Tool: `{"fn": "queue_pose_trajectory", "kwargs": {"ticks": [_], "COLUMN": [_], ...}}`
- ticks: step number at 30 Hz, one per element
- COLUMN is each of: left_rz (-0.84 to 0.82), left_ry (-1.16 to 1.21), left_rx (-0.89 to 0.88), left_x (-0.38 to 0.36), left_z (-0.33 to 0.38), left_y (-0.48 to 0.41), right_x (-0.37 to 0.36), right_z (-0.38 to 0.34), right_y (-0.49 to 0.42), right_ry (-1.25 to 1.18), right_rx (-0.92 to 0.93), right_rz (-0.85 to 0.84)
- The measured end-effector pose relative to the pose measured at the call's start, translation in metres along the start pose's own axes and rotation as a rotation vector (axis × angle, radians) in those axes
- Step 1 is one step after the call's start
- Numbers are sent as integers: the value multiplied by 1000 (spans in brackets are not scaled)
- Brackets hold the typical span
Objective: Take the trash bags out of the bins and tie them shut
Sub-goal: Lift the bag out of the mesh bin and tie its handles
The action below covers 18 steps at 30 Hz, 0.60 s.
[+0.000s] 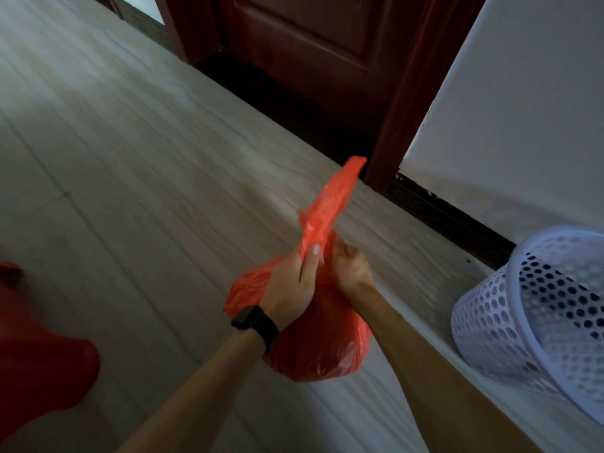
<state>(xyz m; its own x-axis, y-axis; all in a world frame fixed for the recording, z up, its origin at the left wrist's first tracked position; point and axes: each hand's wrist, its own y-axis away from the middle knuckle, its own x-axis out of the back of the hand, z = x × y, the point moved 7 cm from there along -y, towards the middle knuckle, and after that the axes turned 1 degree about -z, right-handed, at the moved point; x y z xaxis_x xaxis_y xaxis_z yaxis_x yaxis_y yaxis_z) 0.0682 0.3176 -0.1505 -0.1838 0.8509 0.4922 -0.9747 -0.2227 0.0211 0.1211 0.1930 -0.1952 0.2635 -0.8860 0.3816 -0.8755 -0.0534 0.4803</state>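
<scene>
red trash bag | neck in L grip, R grip | body below

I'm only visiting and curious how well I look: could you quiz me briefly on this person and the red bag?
1. True or false: the left hand and right hand both grip the red bag near its neck.
2. Which wrist wears the black watch? A) left B) right
3. Fill in: the mesh bin stands on the person's ____ side.
Key: 1 true; 2 A; 3 right.
</scene>
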Motion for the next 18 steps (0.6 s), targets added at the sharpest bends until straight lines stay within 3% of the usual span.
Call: {"fn": "queue_pose_trajectory", "kwargs": {"ticks": [4,8,11,13,15,18], "left_rz": [-109,-196,-305,-315,-267,-194], "left_ry": [-152,-471,-707,-884,-1000,-1045], "left_rx": [-28,-167,-238,-315,-421,-559], "left_x": [-1,-8,-19,-25,-28,-34], "left_z": [6,16,21,27,33,31], "left_y": [-8,-13,-12,-8,-1,11], "right_x": [7,12,10,2,0,7], "right_z": [-7,-6,3,-4,-7,-1], "right_y": [6,14,20,29,31,24], "right_ry": [-45,-132,-445,-623,-621,-332], "right_rx": [100,140,-11,-34,-48,-80], "right_rz": [-89,-174,-281,-469,-535,-370]}}
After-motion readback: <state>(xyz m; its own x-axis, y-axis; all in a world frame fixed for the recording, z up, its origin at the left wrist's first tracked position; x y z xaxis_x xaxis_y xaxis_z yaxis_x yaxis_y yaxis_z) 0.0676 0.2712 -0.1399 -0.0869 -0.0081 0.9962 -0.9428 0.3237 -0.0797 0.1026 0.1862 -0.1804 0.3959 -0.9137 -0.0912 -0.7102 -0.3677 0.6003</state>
